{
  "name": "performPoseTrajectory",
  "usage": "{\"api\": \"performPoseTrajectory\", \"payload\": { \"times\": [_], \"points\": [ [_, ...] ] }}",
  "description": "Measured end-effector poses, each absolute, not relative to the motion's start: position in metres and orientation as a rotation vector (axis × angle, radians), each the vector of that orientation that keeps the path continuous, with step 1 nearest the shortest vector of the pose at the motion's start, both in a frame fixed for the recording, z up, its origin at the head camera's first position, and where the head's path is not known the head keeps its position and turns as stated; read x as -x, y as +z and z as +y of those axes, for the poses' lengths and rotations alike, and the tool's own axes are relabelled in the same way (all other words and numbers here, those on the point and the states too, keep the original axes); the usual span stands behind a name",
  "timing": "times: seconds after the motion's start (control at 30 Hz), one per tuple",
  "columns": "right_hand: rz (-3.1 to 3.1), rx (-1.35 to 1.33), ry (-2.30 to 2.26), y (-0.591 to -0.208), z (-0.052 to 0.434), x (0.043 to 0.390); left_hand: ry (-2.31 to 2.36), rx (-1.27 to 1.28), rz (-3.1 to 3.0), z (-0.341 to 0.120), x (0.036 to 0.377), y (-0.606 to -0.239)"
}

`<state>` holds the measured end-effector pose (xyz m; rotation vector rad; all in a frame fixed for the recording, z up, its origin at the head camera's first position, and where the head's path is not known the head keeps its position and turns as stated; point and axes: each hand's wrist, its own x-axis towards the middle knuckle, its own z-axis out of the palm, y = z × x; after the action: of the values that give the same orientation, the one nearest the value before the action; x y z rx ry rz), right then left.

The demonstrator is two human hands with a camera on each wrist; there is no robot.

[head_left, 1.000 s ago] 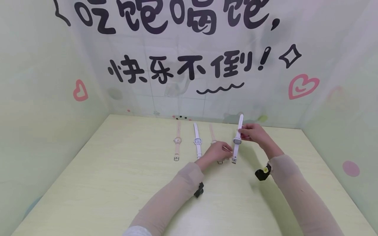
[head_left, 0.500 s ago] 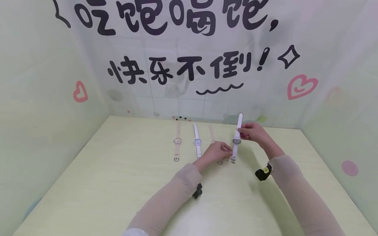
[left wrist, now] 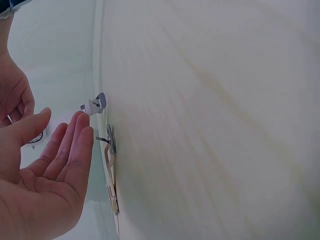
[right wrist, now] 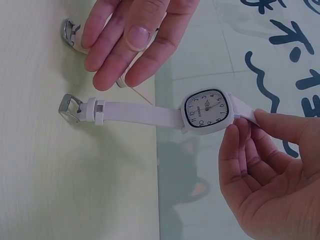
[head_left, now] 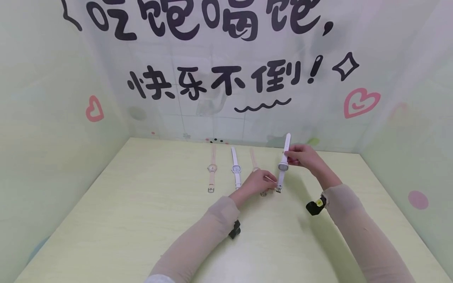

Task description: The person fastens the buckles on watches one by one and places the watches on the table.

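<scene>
Pinched between the thumb and fingers of my right hand [head_left: 302,156] is a white wristwatch [head_left: 283,166] with a rounded square face. It hangs at full length by one strap half, and its buckle [right wrist: 71,108] dangles at the lower end. Beside that buckle is my left hand [head_left: 257,183], its fingers extended and holding nothing, as the left wrist view shows. Under the left hand lies a pink watch [head_left: 253,156], its middle covered in the head view. Further left on the table are another white watch [head_left: 236,168] and another pink watch [head_left: 212,168].
The pale wooden table [head_left: 141,220] ends at a printed back curtain [head_left: 170,125] with large black characters. Similar curtains stand along the left and right sides. A small black camera [head_left: 314,208] sits at the right wrist, another [head_left: 234,229] at the left.
The held white watch has risen very slightly with my right hand. My left hand stays almost in the same spot, and the watches on the table have not moved.
</scene>
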<state>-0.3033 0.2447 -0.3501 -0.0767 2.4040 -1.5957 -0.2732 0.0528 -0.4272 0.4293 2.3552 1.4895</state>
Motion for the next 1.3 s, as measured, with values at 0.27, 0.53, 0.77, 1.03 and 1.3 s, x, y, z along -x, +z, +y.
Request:
{"api": "performPoseTrajectory", "payload": {
  "times": [0.27, 0.53, 0.77, 1.03, 1.3],
  "points": [
    [2.417, 0.074, -1.580, -0.344, 0.241, 0.300, 1.495, -0.437, 2.356, 0.052, 0.273, -0.427],
    [2.416, 0.069, -1.578, -0.339, 0.239, 0.299, 1.512, -0.438, 2.331, 0.050, 0.271, -0.425],
    [2.447, 0.050, -1.548, -0.339, 0.236, 0.300, 1.497, -0.440, 2.346, 0.050, 0.271, -0.423],
    [2.409, 0.099, -1.608, -0.338, 0.237, 0.297, 1.508, -0.452, 2.340, 0.050, 0.271, -0.423],
    [2.395, 0.119, -1.633, -0.337, 0.237, 0.294, 1.529, -0.465, 2.328, 0.050, 0.270, -0.423]
  ]
}}
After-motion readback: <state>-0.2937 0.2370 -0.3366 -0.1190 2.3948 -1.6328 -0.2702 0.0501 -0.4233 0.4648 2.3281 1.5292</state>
